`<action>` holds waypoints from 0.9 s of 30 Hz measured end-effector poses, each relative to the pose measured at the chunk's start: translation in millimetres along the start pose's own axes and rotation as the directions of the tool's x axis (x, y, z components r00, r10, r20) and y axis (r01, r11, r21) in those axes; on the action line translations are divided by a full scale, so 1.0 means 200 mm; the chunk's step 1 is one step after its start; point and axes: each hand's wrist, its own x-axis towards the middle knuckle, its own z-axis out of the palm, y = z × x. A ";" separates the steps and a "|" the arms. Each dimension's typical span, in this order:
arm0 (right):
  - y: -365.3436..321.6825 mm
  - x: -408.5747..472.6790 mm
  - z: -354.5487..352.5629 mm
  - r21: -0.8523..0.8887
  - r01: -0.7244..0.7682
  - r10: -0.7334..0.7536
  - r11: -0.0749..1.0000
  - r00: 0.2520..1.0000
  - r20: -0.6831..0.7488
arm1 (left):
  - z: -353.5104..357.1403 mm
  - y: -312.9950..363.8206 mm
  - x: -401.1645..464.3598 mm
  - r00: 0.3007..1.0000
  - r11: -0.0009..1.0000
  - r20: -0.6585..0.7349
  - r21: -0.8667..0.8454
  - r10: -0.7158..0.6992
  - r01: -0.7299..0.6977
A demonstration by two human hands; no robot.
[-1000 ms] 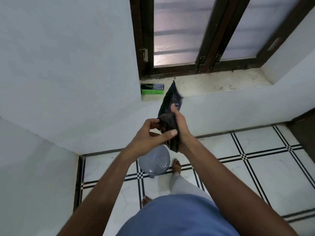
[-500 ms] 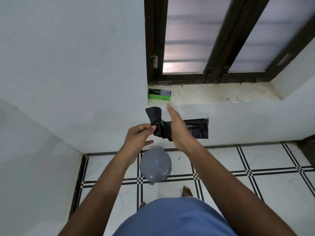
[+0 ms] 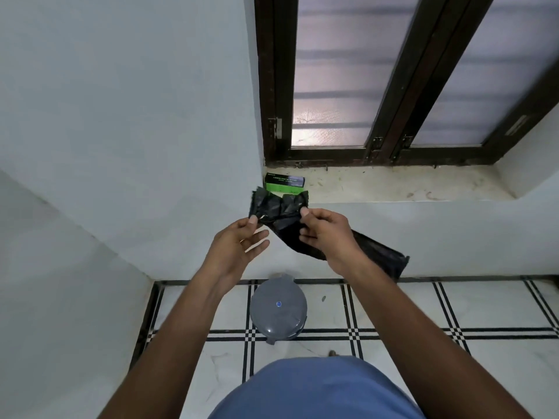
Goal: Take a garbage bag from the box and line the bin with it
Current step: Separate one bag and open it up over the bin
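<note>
A black garbage bag (image 3: 279,207), still partly folded, is held in front of the wall at chest height. My left hand (image 3: 239,246) pinches its left end with thumb and forefinger, the other fingers spread. My right hand (image 3: 328,232) grips it further right, and the rest of the bag trails down to the right behind that wrist. The green and black bag box (image 3: 284,182) lies on the left end of the window sill (image 3: 393,184), just behind the bag. A grey round bin (image 3: 278,309) with its lid down stands on the floor below my hands.
White walls close in on the left and ahead. A dark-framed window (image 3: 384,86) sits above the sill. The floor (image 3: 408,309) is white tile with black line patterns. My blue-clad leg fills the bottom of the view.
My hands have moved apart and spread the top of the bag sideways. The bag's tail now hangs to the right. The view has tilted up toward the window.
</note>
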 end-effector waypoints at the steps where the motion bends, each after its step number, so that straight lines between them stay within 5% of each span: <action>1: 0.00 0.01 -0.01 -0.038 -0.015 0.016 0.999 1.000 0.019 | 0.02 0.00 0.01 1.000 0.997 0.009 -0.072 -0.012 0.012; 5: -0.01 0.01 -0.02 -0.313 -0.096 0.114 0.945 0.993 0.037 | 0.09 0.02 0.04 1.000 0.993 0.003 -0.117 -0.002 0.002; 7: -0.01 0.00 -0.03 -0.455 0.042 -0.071 0.890 0.996 -0.047 | 0.11 0.01 0.06 0.997 0.998 -0.049 0.021 0.059 -0.058; 10: -0.05 -0.03 -0.04 -0.707 0.480 -0.583 0.520 0.804 0.117 | 0.11 0.00 0.08 0.988 0.942 -0.051 0.311 0.146 -0.124; 11: -0.07 -0.02 -0.05 -0.751 0.544 -0.632 0.374 0.742 0.224 | 0.12 0.00 0.08 0.986 0.921 -0.037 0.366 0.160 -0.135; 13: -0.10 0.02 -0.07 -0.802 0.539 -0.562 0.256 0.758 0.330 | 0.13 0.00 0.09 0.984 0.914 -0.023 0.376 0.177 -0.155; 17: -0.07 0.07 -0.10 -0.717 0.423 -0.290 0.554 0.905 0.311 | 0.16 0.02 0.12 0.969 0.943 -0.108 0.276 0.221 -0.184; 22: -0.05 0.06 -0.08 -0.348 0.146 -0.032 0.926 0.949 0.313 | 0.18 0.02 0.13 0.953 0.969 -0.218 0.173 0.212 -0.176; 27: -0.07 0.18 -0.14 -0.187 -0.026 0.010 0.982 0.997 -0.083 | 0.12 0.09 0.15 0.966 0.992 -0.256 -0.108 0.035 -0.064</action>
